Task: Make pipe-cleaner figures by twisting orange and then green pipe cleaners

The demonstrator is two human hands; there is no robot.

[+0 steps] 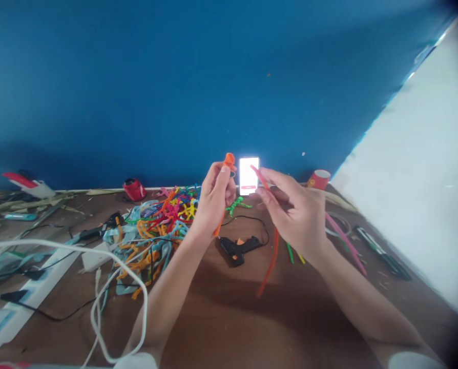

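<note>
Blue wall (213, 77) across upper frame. At centre, the left hand (214, 193) grips an orange piece (229, 160); right of centre, the right hand (296, 210) pinches an orange strip (274, 256) hanging toward lower centre. Glue gun (236, 251) below centre.

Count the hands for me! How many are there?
2. The left hand, holding an orange piece, is left of the lit phone; the right hand, holding an orange strip, is right of it. No others show.
</note>
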